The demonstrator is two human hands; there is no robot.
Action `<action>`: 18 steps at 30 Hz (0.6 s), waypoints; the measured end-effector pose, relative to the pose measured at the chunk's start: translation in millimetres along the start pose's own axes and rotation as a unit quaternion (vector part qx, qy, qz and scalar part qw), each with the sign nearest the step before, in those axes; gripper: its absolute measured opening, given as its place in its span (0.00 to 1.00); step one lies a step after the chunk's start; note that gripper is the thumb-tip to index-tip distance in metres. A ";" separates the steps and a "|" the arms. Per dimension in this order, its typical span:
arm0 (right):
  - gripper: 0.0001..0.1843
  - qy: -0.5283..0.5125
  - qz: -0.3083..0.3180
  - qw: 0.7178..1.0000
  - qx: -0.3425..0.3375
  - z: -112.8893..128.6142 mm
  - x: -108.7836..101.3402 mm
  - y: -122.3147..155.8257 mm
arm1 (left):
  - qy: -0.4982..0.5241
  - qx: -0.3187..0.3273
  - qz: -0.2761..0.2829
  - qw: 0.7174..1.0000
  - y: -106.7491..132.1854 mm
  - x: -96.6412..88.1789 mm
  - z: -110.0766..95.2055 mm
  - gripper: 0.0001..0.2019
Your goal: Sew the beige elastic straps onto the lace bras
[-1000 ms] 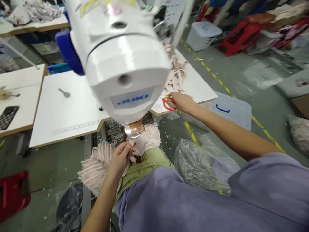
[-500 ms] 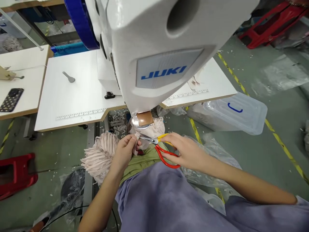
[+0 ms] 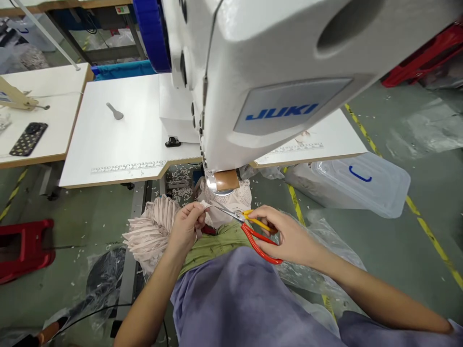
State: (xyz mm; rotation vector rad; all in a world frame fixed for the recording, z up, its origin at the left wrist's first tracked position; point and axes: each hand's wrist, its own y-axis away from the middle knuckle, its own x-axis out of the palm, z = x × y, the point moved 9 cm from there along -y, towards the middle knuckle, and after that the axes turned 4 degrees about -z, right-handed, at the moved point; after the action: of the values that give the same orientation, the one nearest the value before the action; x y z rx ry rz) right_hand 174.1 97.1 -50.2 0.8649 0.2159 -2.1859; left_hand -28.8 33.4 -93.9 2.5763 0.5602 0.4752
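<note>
My left hand (image 3: pixel 187 225) pinches a small pale piece of fabric (image 3: pixel 205 205) between thumb and fingers, over my lap. In my right hand (image 3: pixel 284 233) is a pair of scissors (image 3: pixel 239 217) with one yellow and one red handle. Their tips point left, a little apart from the pinched fabric, and the blades look slightly parted. Left of my left hand hangs a thick bundle of pale pink lace-edged strips (image 3: pixel 152 231). More pale fabric (image 3: pixel 231 200) lies just behind the blades, below the sewing machine head (image 3: pixel 235 144).
The big white machine head hangs close over my hands. Its white table (image 3: pixel 108 140) holds a grey flat tool (image 3: pixel 115 111). A patterned phone (image 3: pixel 29 139) rests on the neighbouring table. A lidded plastic bin (image 3: pixel 361 183) stands at the right, and a red stool (image 3: pixel 25 250) at the left.
My right hand has drawn the scissors a little right and down, away from the pinched fabric. My left hand keeps its pinch. The whole view has shifted slightly.
</note>
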 end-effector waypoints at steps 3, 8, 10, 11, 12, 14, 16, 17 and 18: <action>0.24 0.003 0.010 1.000 -0.019 9.1 5.8 -4.1 | 0.011 0.004 -0.017 1.000 -0.2 -4.9 -1.7 0.17; 0.24 0.017 0.017 0.999 -0.023 19.9 14.8 -22.2 | -0.012 0.025 -0.032 0.999 1.0 -8.8 -6.6 0.16; 0.24 0.014 0.023 0.999 -0.020 22.3 19.7 -29.1 | -0.029 0.035 -0.038 0.998 1.2 -10.5 -7.9 0.15; 0.23 0.013 0.024 0.999 -0.018 22.8 21.5 -31.9 | -0.039 0.038 -0.042 0.998 1.2 -11.7 -8.3 0.15; 0.22 0.015 0.023 0.999 -0.017 23.1 22.7 -34.3 | -0.047 0.042 -0.046 0.997 1.3 -13.1 -8.7 0.14; 0.20 0.020 0.023 0.999 -0.017 23.0 24.3 -37.5 | -0.062 0.046 -0.051 0.996 1.4 -15.7 -9.4 0.14; 0.19 0.024 0.025 0.999 -0.015 22.1 24.3 -39.3 | -0.072 0.051 -0.052 0.995 1.6 -17.5 -10.3 0.14; 0.18 0.023 0.026 0.999 -0.012 21.4 23.7 -39.8 | -0.076 0.053 -0.053 0.994 1.7 -18.1 -10.6 0.14; 0.18 0.022 0.029 0.999 -0.008 20.6 23.0 -40.0 | -0.078 0.055 -0.053 0.994 1.8 -18.3 -10.8 0.15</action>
State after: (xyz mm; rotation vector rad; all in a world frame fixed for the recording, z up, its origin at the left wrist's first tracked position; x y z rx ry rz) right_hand 124.0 102.9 -53.9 0.8992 0.2265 -2.1108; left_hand -48.5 27.4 -88.2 2.6413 0.6797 0.2107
